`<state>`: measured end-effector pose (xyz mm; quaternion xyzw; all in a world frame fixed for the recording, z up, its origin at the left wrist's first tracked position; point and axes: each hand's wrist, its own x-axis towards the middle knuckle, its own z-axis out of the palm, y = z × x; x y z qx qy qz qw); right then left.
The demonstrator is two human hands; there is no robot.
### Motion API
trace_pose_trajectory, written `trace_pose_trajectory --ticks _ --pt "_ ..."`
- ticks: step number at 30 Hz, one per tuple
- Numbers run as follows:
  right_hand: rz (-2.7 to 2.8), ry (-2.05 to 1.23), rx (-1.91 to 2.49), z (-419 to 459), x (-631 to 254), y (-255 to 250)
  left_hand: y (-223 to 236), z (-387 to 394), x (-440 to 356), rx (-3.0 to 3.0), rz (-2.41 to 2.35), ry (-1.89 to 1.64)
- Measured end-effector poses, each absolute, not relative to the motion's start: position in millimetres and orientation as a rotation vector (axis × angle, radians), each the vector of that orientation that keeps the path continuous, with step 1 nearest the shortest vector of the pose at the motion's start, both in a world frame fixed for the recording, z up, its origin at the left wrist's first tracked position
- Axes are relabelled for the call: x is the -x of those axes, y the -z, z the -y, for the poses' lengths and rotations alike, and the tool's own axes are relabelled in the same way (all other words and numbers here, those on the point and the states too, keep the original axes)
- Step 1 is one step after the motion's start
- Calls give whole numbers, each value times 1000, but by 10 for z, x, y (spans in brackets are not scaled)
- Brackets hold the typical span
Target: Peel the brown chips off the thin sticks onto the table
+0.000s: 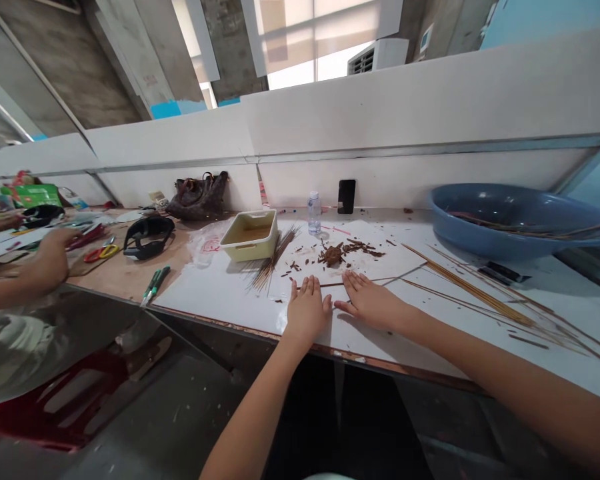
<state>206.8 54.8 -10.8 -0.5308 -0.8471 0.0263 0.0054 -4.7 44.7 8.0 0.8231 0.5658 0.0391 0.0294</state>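
Observation:
My left hand [307, 308] lies flat on the white tabletop sheet, its fingers stretched out over a thin dark stick [333, 285]. Close beside it, my right hand [367, 301] also rests flat, fingertips on the same stick, which runs sideways and continues to the right as a thinner rod. Neither hand grips anything. Just beyond the fingers is a crumbly brown lump of dough-like material [333, 256], with small brown pieces scattered around it. To the left, a bundle of thin sticks [273, 267] leans by a pale yellow tub [250, 248] holding brownish content.
Long tan sticks [475, 293] spread across the table's right side, below a large blue basin [510, 227]. A water bottle [314, 213] and a phone [347, 197] stand at the back. Green-handled cutters [156, 283] lie left, near another person's arm [45, 267].

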Motion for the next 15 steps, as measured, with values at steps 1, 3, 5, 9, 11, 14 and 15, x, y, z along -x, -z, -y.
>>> trace_pose_trajectory --ticks 1,3,5,9,11,14,15 --pt "2633 -58 1633 -485 -2091 166 -42 -390 75 -2548 -1750 -129" --pt "2602 -40 1572 -386 -2141 259 25 -306 119 -2573 -1738 -131" --pt "2608 -34 1563 -382 -2167 270 31 -318 124 -2572 -1730 -104" --pt "2609 -103 1668 -604 -2116 100 -113 -562 32 -2489 -1772 -72" --pt "2596 -109 1698 -663 -2082 55 -161 -616 12 -2478 -1783 -81" --pt "2588 -52 1670 -544 -2089 123 -110 -476 81 -2513 -1767 -85" --pt "2595 -32 1647 -473 -2105 166 -67 -399 121 -2539 -1759 -100"
